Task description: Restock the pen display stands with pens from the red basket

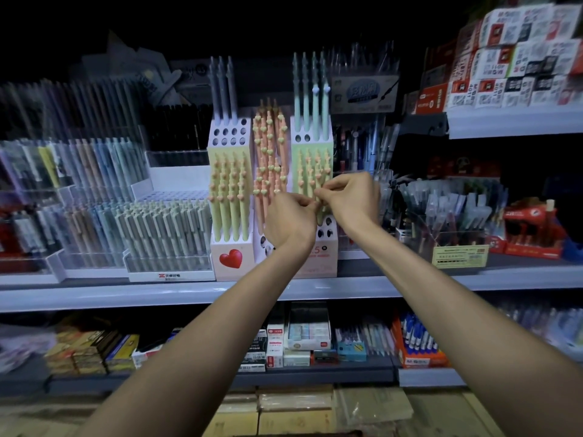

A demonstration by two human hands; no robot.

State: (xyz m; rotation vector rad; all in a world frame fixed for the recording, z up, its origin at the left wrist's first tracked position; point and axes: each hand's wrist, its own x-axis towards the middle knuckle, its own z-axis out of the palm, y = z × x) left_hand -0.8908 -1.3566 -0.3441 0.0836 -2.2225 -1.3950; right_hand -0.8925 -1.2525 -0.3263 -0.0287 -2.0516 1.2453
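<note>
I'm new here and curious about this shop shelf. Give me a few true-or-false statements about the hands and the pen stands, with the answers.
1. The left hand and right hand both pinch a pale green pen in front of the pale green pen stand. True.
2. The white stand with a red heart has every top hole filled. False: several top holes are empty.
3. A red basket sits on the shelf beside the stands. False: no red basket is in view.
4. The middle stand holds pink pens with heart clips. True.
</note>
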